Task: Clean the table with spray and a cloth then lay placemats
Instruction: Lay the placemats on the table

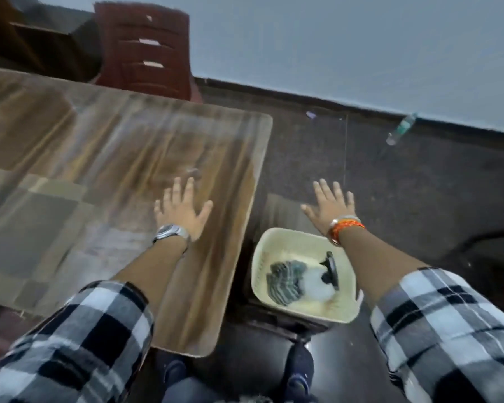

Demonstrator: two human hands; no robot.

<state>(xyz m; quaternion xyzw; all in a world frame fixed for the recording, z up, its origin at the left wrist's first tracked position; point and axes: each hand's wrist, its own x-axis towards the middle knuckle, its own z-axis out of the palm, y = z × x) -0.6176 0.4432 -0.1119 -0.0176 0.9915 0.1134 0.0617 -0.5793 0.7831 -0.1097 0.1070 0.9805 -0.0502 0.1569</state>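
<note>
Both hands are spread wide and empty — the left hand (pixel 184 209) over the surface (pixel 105 146), the right hand (pixel 330 206) just beyond the basket (pixel 274 237).

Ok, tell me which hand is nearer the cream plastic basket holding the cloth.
Right. The right hand hovers open just beyond the cream plastic basket; the left hand is spread over the wooden table, farther off.

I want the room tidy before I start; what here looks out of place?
A plastic bottle lies on its side on the dark floor near the wall, with a small scrap farther left. The cloth and spray bottle sit in the basket.
</note>
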